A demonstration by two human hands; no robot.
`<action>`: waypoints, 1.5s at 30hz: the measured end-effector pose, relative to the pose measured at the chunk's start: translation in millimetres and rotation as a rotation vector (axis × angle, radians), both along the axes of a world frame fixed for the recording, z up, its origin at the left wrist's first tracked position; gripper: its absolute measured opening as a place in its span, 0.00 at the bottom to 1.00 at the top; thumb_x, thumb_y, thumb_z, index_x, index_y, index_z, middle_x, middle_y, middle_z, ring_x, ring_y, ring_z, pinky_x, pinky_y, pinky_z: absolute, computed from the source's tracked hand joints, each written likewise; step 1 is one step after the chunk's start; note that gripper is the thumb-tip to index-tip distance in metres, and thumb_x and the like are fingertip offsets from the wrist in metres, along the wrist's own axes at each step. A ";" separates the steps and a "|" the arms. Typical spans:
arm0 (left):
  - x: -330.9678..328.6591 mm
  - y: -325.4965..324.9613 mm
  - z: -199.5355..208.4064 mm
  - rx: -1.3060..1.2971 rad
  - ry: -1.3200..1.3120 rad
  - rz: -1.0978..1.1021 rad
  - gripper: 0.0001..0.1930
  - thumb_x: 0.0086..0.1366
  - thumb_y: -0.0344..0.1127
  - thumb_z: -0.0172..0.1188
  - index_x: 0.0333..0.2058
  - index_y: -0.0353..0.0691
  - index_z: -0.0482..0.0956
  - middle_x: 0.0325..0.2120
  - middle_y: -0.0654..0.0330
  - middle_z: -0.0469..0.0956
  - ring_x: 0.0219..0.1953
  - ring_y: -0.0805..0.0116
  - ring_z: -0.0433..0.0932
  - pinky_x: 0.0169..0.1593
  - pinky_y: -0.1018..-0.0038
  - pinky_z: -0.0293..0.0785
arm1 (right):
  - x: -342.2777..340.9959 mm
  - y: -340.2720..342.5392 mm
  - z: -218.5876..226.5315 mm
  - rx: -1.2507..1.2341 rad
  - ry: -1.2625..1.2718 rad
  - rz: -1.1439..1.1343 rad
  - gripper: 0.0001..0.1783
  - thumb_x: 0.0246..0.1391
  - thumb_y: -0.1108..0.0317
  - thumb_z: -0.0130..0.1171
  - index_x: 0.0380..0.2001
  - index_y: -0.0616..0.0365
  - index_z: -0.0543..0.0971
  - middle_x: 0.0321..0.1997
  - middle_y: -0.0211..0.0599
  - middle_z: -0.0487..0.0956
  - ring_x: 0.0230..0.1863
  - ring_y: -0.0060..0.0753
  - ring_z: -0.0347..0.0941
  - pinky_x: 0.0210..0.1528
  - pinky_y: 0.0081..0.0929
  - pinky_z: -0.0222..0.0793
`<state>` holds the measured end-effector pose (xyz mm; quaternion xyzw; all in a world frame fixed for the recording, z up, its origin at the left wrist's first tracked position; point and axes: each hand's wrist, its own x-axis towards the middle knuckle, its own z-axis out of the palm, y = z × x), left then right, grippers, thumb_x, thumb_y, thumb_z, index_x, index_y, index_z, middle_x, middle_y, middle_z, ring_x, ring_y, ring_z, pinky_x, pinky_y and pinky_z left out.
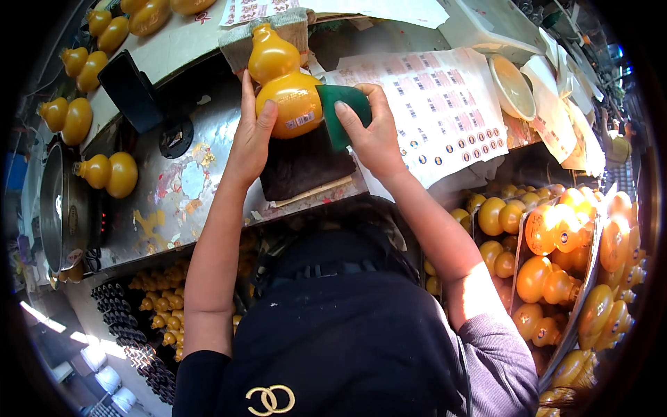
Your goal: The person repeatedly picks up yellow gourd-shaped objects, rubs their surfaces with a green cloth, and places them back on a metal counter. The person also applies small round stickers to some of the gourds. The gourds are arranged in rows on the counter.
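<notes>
A yellow gourd-shaped bottle point(288, 94) lies tilted over the workbench, its neck pointing away from me. My left hand point(250, 142) grips its left side, thumb on the front and fingers partly hidden. On the lower bulge is a small printed label point(300, 121). My right hand point(379, 135) pinches a flexible green sheet point(352, 99) between thumb and fingers, its left edge against the bottle's right side. Under the bottle sits a dark flat block or pad point(299, 174); beyond the neck is a grey cloth-like piece point(236, 43).
Sticker sheets point(445, 90) spread to the right, near a pale bowl point(513, 87). A dark phone-like device point(130, 90) stands left, with other gourd bottles point(111, 174) and a round metal pan point(57, 208). Crates point(517, 278) of gourd bottles stand at lower right.
</notes>
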<state>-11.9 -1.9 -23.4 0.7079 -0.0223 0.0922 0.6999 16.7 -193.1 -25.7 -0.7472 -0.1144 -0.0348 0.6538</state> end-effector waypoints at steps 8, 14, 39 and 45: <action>3.4 -29.0 11.6 -0.067 0.027 0.250 0.36 0.71 0.55 0.42 0.66 0.34 0.47 0.61 0.52 0.60 0.63 0.64 0.60 0.64 0.71 0.55 | 29.2 7.4 58.3 -0.240 -0.336 0.313 0.18 0.52 0.61 0.62 0.43 0.58 0.74 0.38 0.45 0.79 0.39 0.39 0.79 0.43 0.30 0.73; 10.4 -18.4 -3.4 -0.012 -0.037 0.258 0.33 0.71 0.53 0.44 0.63 0.32 0.55 0.58 0.51 0.64 0.60 0.64 0.64 0.63 0.71 0.58 | 71.4 11.3 43.1 -0.263 -0.397 0.361 0.20 0.51 0.60 0.62 0.44 0.59 0.73 0.38 0.47 0.80 0.40 0.43 0.79 0.44 0.31 0.74; 23.9 7.0 -15.2 -0.146 0.183 0.244 0.20 0.73 0.47 0.43 0.55 0.41 0.68 0.48 0.63 0.73 0.52 0.75 0.71 0.57 0.73 0.65 | -11.5 -21.5 -6.8 -0.558 -0.965 0.542 0.20 0.39 0.74 0.63 0.41 0.50 0.80 0.40 0.28 0.79 0.42 0.27 0.74 0.44 0.26 0.66; -11.8 4.8 3.3 0.267 -0.058 -0.043 0.55 0.52 0.33 0.69 0.69 0.44 0.37 0.58 0.51 0.62 0.61 0.61 0.63 0.63 0.68 0.60 | -44.9 -57.2 27.2 0.211 0.161 0.107 0.15 0.53 0.76 0.57 0.45 0.61 0.76 0.40 0.34 0.78 0.44 0.27 0.74 0.51 0.27 0.68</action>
